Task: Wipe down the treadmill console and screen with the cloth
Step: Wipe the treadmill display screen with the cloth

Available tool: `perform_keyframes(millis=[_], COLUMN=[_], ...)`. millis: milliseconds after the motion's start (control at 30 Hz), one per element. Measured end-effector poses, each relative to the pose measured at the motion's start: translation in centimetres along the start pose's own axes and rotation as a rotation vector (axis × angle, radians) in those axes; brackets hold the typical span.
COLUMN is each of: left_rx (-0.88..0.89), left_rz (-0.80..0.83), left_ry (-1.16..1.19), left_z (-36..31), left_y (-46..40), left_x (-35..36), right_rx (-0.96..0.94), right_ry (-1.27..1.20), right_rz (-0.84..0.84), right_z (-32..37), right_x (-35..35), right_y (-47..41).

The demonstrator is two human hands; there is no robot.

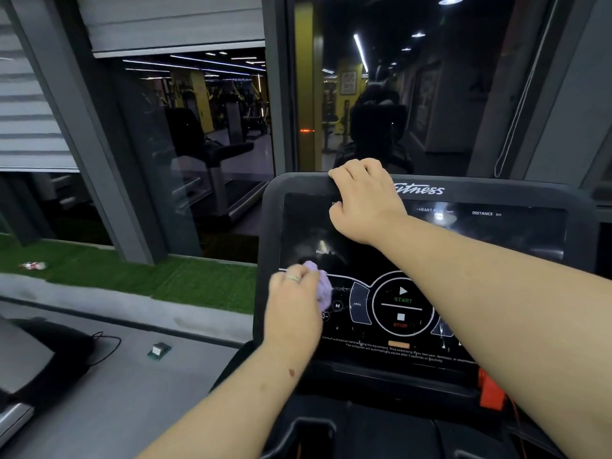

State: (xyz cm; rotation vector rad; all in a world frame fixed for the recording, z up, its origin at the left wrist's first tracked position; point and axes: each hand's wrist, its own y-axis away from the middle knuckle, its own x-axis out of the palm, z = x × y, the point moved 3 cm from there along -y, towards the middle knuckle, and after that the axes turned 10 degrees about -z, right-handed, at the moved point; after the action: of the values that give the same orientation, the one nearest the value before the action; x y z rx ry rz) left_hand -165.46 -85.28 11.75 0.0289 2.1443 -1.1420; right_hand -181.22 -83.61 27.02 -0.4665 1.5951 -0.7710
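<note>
Lilac cloth [323, 286] sits bunched in the left hand [294, 301], pressed against the console [496, 190] screen's [364, 256] left edge. The right hand [364, 197] curls its fingers over the console's top edge.

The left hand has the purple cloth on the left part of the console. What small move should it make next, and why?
Probably slide the purple cloth rightward, toward the START/STOP ring. The left hand holds it bunched at the console's left edge, just below INCLINE, so the panel to the right looks not yet reached. The right hand grips the top rim and steadies the console.
</note>
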Motion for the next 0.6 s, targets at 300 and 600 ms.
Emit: perform_keyframes(millis=[300,600], left_rx=[-0.018,0.044], left_rz=[-0.078,0.015], left_ry=[-0.059,-0.102], left_z=[0.4,0.5], left_y=[-1.3,-1.4], left_x=[-0.6,-0.2], right_rx=[-0.006,-0.025], right_ry=[0.011,0.005], right_rz=[-0.006,-0.028], right_z=[-0.2,-0.3], right_x=[-0.1,-0.2], right_y=[0.0,0.1])
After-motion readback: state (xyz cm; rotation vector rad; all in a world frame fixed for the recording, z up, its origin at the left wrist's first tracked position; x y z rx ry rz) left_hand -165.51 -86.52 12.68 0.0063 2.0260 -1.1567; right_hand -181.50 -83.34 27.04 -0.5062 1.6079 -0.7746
